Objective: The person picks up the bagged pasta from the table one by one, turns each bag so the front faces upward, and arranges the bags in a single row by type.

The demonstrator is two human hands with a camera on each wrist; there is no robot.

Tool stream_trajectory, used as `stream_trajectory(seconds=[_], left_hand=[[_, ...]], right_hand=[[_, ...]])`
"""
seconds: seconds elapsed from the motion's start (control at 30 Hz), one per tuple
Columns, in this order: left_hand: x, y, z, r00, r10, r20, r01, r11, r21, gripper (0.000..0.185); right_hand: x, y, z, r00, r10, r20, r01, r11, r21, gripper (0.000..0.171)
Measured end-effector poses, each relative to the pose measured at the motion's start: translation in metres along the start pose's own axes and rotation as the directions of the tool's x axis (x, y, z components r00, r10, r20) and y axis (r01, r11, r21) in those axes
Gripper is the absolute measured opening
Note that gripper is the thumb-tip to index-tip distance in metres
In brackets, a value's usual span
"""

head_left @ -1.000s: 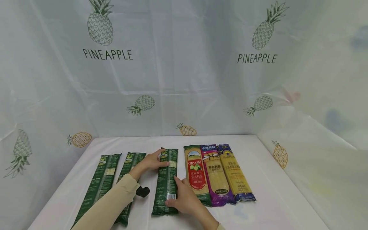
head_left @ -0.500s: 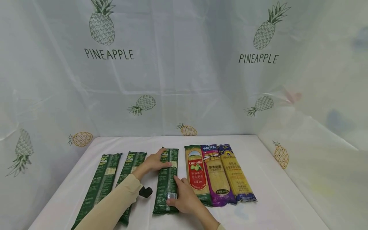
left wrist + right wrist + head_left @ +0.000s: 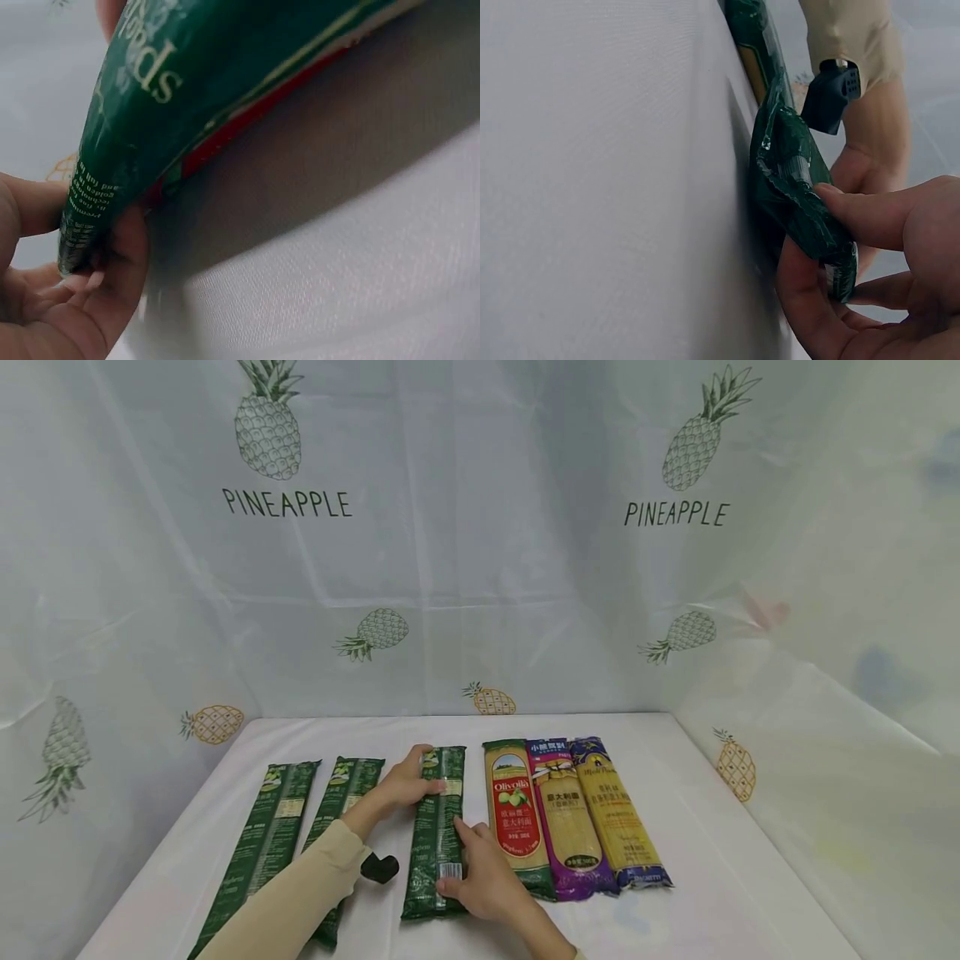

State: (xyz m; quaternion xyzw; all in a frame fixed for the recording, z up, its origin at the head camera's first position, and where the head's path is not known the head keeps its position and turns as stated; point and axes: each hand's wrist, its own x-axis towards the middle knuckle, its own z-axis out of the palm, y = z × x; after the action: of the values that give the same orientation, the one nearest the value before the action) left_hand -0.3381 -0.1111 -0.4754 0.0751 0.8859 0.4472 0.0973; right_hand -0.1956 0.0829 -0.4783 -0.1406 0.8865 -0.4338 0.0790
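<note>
Both hands hold a green spaghetti pack, back side up, in the middle of the white table. My left hand grips its upper left edge, the thumb reaching onto the label. At the lower right edge, near the barcode, my right hand pinches it. In the left wrist view the pack's side is tilted up over the cloth, with some red showing underneath. The right wrist view has the thumb on top of the crimped end and a finger below. Left of it lies another green pack, partly behind the left forearm.
Farther left is one more green pack. At right, a red-labelled Olivoilà pack, a purple pasta pack and a yellow-and-blue one lie side by side. A black device sits on the left wrist. A pineapple-print curtain stands behind.
The head view has shifted very slightly. Both hands keep their hold on the green spaghetti pack, which stays almost in place.
</note>
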Motion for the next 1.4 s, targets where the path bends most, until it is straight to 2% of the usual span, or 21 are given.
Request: stream_trajectory(seconds=[0.13, 0.33, 0.4, 0.43, 0.5, 0.57, 0.63, 0.67, 0.7, 0.77, 1.03, 1.2, 1.3, 1.4], left_hand=[[-0.002, 0.003, -0.001, 1.0, 0.004, 0.01, -0.003, 0.996, -0.092, 0.081], [-0.007, 0.022, -0.011, 1.0, 0.022, 0.003, -0.021, 0.979, -0.204, 0.078], [-0.007, 0.028, -0.014, 1.0, 0.031, -0.007, -0.031, 0.972, -0.232, 0.079], [-0.007, 0.031, -0.015, 0.999, 0.036, -0.008, -0.037, 0.967, -0.251, 0.08], [-0.007, 0.036, -0.018, 0.999, 0.046, -0.004, -0.046, 0.955, -0.292, 0.08], [-0.006, 0.039, -0.019, 0.998, 0.059, 0.01, -0.052, 0.94, -0.337, 0.082], [-0.006, 0.041, -0.02, 0.997, 0.072, 0.024, -0.058, 0.927, -0.37, 0.081], [-0.006, 0.042, -0.02, 0.997, 0.077, 0.028, -0.061, 0.924, -0.377, 0.081], [-0.007, 0.043, -0.02, 0.997, 0.076, 0.034, -0.057, 0.922, -0.384, 0.081], [-0.009, 0.046, -0.019, 0.995, 0.085, 0.044, -0.062, 0.926, -0.372, 0.08], [-0.014, 0.052, -0.015, 0.997, 0.07, 0.038, -0.059, 0.972, -0.228, 0.081], [-0.016, 0.053, -0.017, 0.994, 0.105, 0.036, -0.102, 0.991, -0.087, 0.082], [-0.015, 0.053, -0.017, 0.988, 0.147, 0.04, -0.149, 0.989, 0.027, 0.082], [-0.015, 0.054, -0.016, 0.982, 0.183, 0.048, -0.187, 0.976, 0.109, 0.081]], right_hand=[[-0.004, -0.002, -0.005, 1.0, -0.012, -0.008, 0.012, 0.999, 0.052, 0.093], [-0.01, 0.003, -0.018, 0.998, -0.052, -0.026, 0.054, 0.991, 0.119, 0.081], [-0.011, 0.005, -0.022, 0.999, -0.03, -0.014, 0.033, 0.977, 0.211, 0.075], [-0.011, 0.005, -0.025, 1.0, -0.01, 0.001, 0.009, 0.96, 0.281, 0.073], [-0.011, 0.007, -0.028, 0.998, 0.037, 0.059, -0.059, 0.893, 0.447, 0.072], [-0.011, 0.008, -0.03, 0.989, 0.062, 0.135, -0.131, 0.784, 0.607, 0.075], [-0.01, 0.01, -0.031, 0.979, 0.045, 0.198, -0.175, 0.682, 0.71, 0.079], [-0.009, 0.011, -0.03, 0.975, 0.033, 0.221, -0.189, 0.646, 0.74, 0.081], [-0.009, 0.013, -0.03, 0.972, 0.018, 0.234, -0.194, 0.623, 0.758, 0.083], [-0.009, 0.015, -0.028, 0.971, -0.004, 0.238, -0.189, 0.595, 0.781, 0.085], [-0.008, 0.018, -0.024, 0.989, 0.013, 0.144, -0.119, 0.641, 0.758, 0.09], [-0.009, 0.015, -0.024, 0.997, 0.008, 0.082, -0.064, 0.7, 0.711, 0.091], [-0.009, 0.014, -0.024, 0.999, -0.007, 0.05, -0.03, 0.72, 0.694, 0.092], [-0.009, 0.013, -0.024, 0.999, -0.027, 0.028, 0.001, 0.725, 0.688, 0.092]])
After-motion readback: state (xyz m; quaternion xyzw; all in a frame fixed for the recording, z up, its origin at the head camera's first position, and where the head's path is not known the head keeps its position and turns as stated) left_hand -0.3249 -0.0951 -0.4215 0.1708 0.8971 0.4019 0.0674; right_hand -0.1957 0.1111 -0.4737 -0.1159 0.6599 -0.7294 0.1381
